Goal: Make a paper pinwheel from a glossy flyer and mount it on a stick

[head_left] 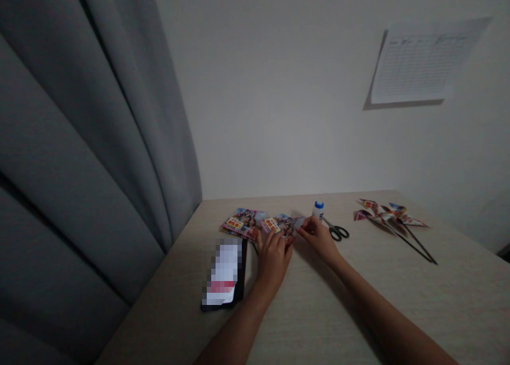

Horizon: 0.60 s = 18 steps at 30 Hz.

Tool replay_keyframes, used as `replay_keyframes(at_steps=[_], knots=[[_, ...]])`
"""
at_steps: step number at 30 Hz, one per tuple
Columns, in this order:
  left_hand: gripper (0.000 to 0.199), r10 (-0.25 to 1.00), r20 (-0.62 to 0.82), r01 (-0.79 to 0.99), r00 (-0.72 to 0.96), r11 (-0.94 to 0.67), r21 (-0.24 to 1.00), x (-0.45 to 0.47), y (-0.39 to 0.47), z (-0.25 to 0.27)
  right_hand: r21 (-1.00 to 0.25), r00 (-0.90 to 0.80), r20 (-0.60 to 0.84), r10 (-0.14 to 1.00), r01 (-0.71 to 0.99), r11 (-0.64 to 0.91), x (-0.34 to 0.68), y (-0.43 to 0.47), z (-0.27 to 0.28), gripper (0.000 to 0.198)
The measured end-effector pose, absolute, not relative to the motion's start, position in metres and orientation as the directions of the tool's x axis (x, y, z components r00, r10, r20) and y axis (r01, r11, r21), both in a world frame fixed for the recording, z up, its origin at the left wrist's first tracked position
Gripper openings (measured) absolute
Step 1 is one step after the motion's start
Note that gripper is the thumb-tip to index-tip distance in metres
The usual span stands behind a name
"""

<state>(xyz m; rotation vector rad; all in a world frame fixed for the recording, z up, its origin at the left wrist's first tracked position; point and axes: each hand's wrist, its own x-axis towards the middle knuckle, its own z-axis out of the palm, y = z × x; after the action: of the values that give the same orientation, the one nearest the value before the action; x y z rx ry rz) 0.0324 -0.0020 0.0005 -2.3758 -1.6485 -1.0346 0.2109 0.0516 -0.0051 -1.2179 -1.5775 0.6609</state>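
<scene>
A colourful printed paper [283,224] with a yellow and red price label is between my two hands, above the table. My left hand [274,253] holds its near edge, with the fingers bent over the print and the thumb at the right. At the paper's right corner, the thumb and fingertips of my right hand [319,237] are pinched together on it. To the left lies a stack of similar printed papers [241,221], close to the left fingertips. A glue stick [317,211] with a blue cap stands just behind my right hand, beside black-handled scissors [339,233].
A phone [221,274] with a blurred screen lies left of my left forearm. Two paper pinwheels [386,215] on dark sticks rest at the right. Grey curtains [99,115] hang at the left; a lined sheet [418,62] is on the wall behind the table [319,312].
</scene>
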Motion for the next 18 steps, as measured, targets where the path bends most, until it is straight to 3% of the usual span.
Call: replay_keyframes(at_steps=[6,18], knots=[[0.017,0.852,0.463,0.793,0.245,-0.45,0.409,0.024,0.001,-0.007,-0.807,0.015,0.32,0.947,0.528,0.265,0.216,0.049,-0.005,0.017],[0.026,0.857,0.445,0.814,0.259,-0.442,0.376,0.021,-0.003,-0.002,-0.827,0.019,0.191,0.981,0.541,0.151,0.247,0.032,-0.004,0.034]])
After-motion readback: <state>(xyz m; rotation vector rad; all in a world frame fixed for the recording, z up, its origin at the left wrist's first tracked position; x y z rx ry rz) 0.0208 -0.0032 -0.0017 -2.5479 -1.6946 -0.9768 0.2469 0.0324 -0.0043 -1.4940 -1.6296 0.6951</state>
